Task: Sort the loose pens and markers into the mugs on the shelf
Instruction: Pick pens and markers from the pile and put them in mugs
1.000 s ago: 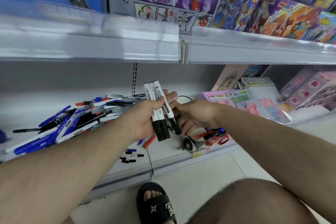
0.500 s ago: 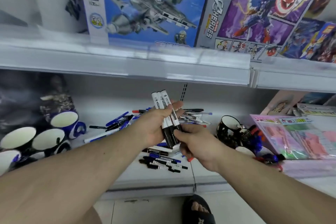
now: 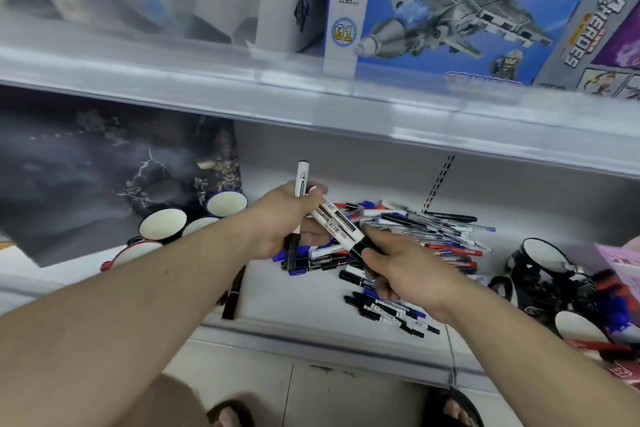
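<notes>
My left hand (image 3: 284, 222) holds one white marker with a black cap (image 3: 300, 191) upright above the shelf. My right hand (image 3: 405, 270) grips the black-capped ends of two more white markers (image 3: 337, 224), which slant up to the left against my left fingers. Behind and below both hands lies a heap of loose pens and markers (image 3: 433, 229), blue, red and black. Several small markers (image 3: 391, 312) lie near the shelf's front edge. A group of mugs with white insides (image 3: 162, 224) stands at the left. Dark mugs (image 3: 540, 260) stand at the right.
The upper shelf's edge (image 3: 311, 94) overhangs the working shelf and carries boxed toy sets (image 3: 450, 3). A dark poster box (image 3: 86, 166) stands behind the left mugs. Pink packets (image 3: 623, 263) sit at far right. My sandalled feet (image 3: 228, 414) are on the floor below.
The view swung left, bringing the left mugs closer to centre. The three markers were bunched in my left hand; now my right hand grips two of them, tilted away from the third.
</notes>
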Action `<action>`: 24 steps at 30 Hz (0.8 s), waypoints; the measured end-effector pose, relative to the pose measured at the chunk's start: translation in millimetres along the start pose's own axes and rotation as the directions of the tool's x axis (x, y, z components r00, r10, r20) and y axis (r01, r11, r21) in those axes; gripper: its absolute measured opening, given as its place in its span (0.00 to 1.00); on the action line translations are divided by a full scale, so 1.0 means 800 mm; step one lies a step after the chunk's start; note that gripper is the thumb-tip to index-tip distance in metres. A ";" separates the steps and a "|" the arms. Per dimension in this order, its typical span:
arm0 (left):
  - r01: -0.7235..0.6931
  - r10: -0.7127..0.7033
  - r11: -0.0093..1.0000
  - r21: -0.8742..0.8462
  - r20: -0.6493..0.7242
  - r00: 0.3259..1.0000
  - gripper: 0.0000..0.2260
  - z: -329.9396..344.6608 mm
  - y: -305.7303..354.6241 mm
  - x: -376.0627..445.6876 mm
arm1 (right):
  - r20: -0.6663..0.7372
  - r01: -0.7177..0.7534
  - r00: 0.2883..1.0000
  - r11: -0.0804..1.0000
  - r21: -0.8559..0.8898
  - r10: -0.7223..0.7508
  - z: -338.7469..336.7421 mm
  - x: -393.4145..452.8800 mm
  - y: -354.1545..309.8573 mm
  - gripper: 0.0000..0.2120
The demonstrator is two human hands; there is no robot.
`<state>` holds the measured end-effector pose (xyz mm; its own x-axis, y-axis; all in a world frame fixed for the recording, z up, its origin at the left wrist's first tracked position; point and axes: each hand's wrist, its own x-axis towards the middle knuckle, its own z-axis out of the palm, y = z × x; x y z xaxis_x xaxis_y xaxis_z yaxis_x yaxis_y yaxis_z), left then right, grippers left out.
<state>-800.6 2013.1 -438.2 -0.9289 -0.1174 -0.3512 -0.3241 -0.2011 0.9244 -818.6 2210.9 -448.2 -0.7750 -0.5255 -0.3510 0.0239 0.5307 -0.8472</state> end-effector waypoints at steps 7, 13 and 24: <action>-0.021 0.058 0.925 0.380 -0.088 0.994 0.08 -0.083 -0.006 -0.007 | -0.043 0.041 0.999 0.984 0.176 -0.034 0.052 0.032 -0.027 0.20; 0.009 0.052 0.969 0.249 -0.239 0.969 0.12 -0.143 -0.010 -0.008 | -0.247 0.065 0.958 0.733 0.678 0.143 0.116 0.092 -0.062 0.03; 0.068 -0.043 0.997 0.025 -0.553 0.832 0.16 -0.257 -0.013 -0.018 | -0.436 0.171 0.893 0.981 0.095 -0.113 0.134 0.150 -0.053 0.12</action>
<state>-747.0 1816.8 -473.7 -0.6599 -0.6267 -0.4144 -0.3908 -0.1847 0.9018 -845.1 2053.6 -497.0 -0.9701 -0.2390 -0.0433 -0.0491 0.3679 -0.9286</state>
